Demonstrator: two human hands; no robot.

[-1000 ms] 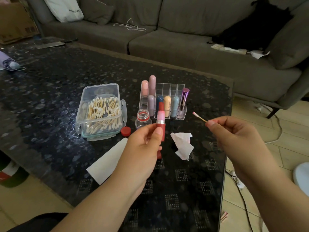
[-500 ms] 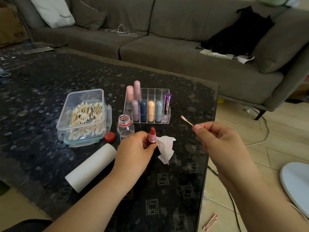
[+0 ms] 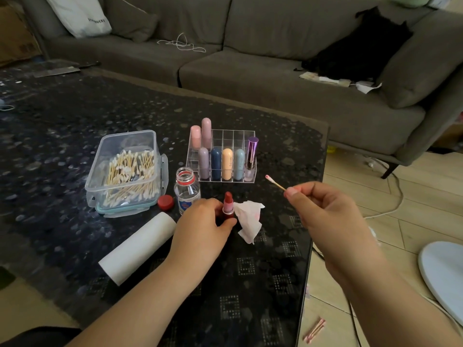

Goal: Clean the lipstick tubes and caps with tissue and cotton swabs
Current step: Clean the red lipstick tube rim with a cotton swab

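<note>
Near the middle of the bench (image 3: pixel 75 151), your left hand (image 3: pixel 200 225) grips the lipstick (image 3: pixel 228 206) upright, bullet up. Your right hand (image 3: pixel 325 216) pinches 1 cotton swab (image 3: pixel 275 182), its stained tip pointing far-left, above and right of the lipstick.

Bare table (image 3: pixel 270 246) lies right of the crumpled tissue (image 3: pixel 248 219); bottle (image 3: pixel 187 190), organizer (image 3: pixel 223 156) crowd behind.

Uncapped red lipstick (image 3: pixel 228 206) upright; swab (image 3: pixel 275 182) tip seemingly pink-stained.
</note>
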